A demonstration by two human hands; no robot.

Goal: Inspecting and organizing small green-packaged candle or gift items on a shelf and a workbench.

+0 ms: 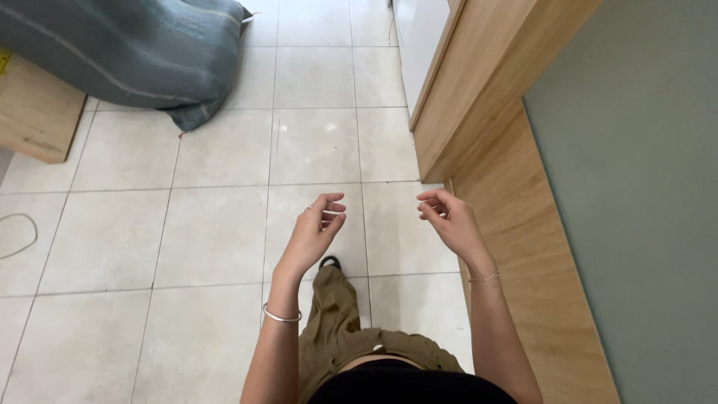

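Both hands hang empty over the tiled floor (217,232), left hand (314,228) and right hand (447,218) with fingers loosely curled apart, so I'd steady them beside the wooden panel (516,247).

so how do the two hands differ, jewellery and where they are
The left hand wears a ring on one finger and a thick silver bangle on its wrist; the right hand shows no ring and wears a thin chain bracelet. The left hand hangs over the tiled floor, the right beside the wooden panel. Both are empty, with loosely curled fingers.
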